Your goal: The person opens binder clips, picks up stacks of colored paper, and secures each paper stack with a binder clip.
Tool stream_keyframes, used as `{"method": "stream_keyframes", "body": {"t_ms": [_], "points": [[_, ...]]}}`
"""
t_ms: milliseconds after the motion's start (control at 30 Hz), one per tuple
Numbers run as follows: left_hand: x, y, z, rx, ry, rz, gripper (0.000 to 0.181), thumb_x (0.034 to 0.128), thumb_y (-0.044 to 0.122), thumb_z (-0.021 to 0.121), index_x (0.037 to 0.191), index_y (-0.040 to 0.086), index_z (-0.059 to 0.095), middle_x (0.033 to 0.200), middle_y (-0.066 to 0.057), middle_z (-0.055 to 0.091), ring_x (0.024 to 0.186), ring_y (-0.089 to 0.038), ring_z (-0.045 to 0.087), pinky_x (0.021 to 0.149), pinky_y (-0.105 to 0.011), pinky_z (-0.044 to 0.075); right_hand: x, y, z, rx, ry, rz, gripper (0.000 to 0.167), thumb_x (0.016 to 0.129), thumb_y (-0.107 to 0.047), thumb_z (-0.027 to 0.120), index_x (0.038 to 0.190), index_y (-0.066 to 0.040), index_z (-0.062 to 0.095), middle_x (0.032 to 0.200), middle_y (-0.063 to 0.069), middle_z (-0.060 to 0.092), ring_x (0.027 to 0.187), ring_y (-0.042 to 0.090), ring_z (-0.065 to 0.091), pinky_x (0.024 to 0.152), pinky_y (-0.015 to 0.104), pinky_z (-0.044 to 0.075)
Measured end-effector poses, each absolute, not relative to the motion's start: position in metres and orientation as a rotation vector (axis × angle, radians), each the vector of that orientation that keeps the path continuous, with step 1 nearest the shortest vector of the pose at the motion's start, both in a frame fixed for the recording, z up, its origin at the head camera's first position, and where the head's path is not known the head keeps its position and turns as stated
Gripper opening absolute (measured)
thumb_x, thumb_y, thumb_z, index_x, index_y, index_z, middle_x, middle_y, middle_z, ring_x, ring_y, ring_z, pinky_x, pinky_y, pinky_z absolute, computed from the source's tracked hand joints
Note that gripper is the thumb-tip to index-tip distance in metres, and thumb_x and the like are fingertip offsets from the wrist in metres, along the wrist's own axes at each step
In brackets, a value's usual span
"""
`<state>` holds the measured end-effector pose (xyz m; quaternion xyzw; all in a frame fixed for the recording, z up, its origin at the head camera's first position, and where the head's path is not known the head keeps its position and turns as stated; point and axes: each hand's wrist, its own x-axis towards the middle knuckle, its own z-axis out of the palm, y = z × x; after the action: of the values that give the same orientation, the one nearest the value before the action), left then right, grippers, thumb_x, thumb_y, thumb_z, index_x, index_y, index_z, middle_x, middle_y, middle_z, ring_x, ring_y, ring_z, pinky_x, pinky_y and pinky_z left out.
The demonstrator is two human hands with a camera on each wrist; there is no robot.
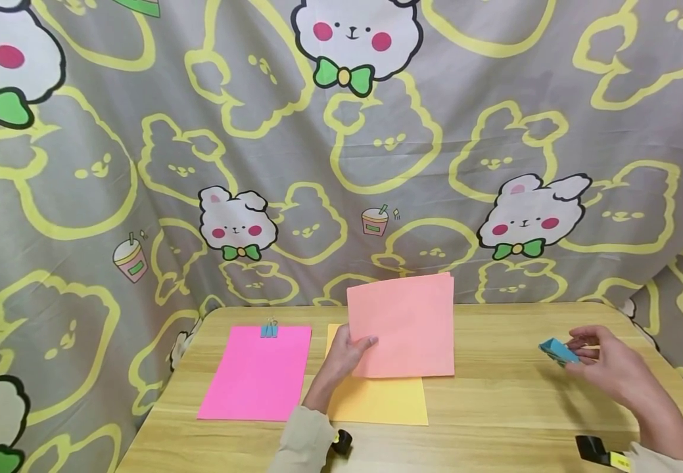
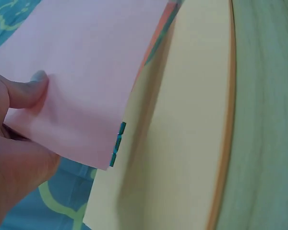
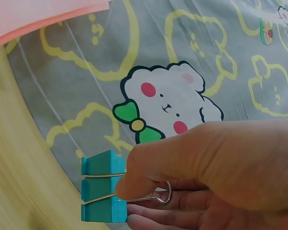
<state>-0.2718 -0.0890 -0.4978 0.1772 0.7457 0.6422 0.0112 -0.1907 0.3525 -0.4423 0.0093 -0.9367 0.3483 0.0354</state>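
My left hand (image 1: 346,351) grips a stack of salmon-pink paper (image 1: 403,328) at its left edge, thumb on the near face. The stack is held up over yellow paper (image 1: 379,399) on the table and covers part of it. Far to the right, my right hand (image 1: 604,358) pinches a teal binder clip (image 3: 103,194) by its wire handles, with the clip above the table and apart from any paper. In the left wrist view, a narrow teal piece (image 2: 117,143) shows at the pink stack's edge, mostly hidden.
Magenta paper (image 1: 258,374) lies at the left of the wooden table (image 1: 495,420), with another teal binder clip (image 1: 269,330) on its far edge. A patterned grey curtain (image 1: 388,256) hangs behind the table.
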Motion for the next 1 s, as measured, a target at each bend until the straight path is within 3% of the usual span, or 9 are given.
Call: {"method": "stream_keyframes", "body": {"t_ms": [367,500,600,667,1000], "points": [[-0.273,-0.09,-0.498,0.447,2.237,2.06,0.023,0.0965,0.001,0.067,0.118,-0.007,0.063,0.098,-0.009,0.067,0.084,-0.015,0.062,0.079,-0.029,0.053,-0.193,0.352,-0.443,0.014,-2.92,1.021,0.071,0.091,-0.034,0.08,0.135,0.012,0.049,0.124,0.034,0.064,0.104,0.04,0.069,0.072,0.028,0.049],[-0.273,-0.091,-0.497,0.413,2.154,2.082,0.026,0.0967,0.002,0.066,0.122,-0.004,0.061,0.103,-0.007,0.067,0.091,-0.016,0.062,0.084,-0.03,0.052,-0.193,0.351,-0.442,0.005,-2.889,1.039,0.071,0.09,-0.034,0.081,0.136,0.011,0.05,0.123,0.032,0.065,0.094,0.015,0.069,0.071,0.023,0.049],[-0.273,-0.091,-0.496,0.424,2.115,2.084,0.028,0.0963,0.001,0.066,0.123,-0.003,0.061,0.105,-0.006,0.067,0.094,-0.016,0.061,0.087,-0.031,0.051,-0.192,0.35,-0.44,-0.012,-2.879,1.093,0.072,0.092,-0.034,0.079,0.138,0.012,0.048,0.122,0.029,0.067,0.084,-0.009,0.06,0.068,0.017,0.047],[-0.273,-0.091,-0.496,0.43,2.087,2.085,0.028,0.096,0.0,0.066,0.123,-0.003,0.06,0.105,-0.006,0.067,0.095,-0.016,0.061,0.088,-0.031,0.051,-0.192,0.349,-0.439,-0.021,-2.879,1.14,0.073,0.094,-0.036,0.076,0.14,0.013,0.047,0.123,0.027,0.068,0.083,-0.016,0.056,0.069,0.015,0.046],[-0.271,-0.091,-0.496,0.447,1.985,2.098,0.027,0.0953,-0.002,0.066,0.122,-0.003,0.061,0.104,-0.004,0.069,0.096,-0.015,0.06,0.09,-0.03,0.05,-0.191,0.341,-0.439,0.026,-2.84,1.411,0.068,0.101,-0.037,0.067,0.144,0.011,0.043,0.129,0.024,0.064,0.093,-0.017,0.054,0.074,0.017,0.051]]}}
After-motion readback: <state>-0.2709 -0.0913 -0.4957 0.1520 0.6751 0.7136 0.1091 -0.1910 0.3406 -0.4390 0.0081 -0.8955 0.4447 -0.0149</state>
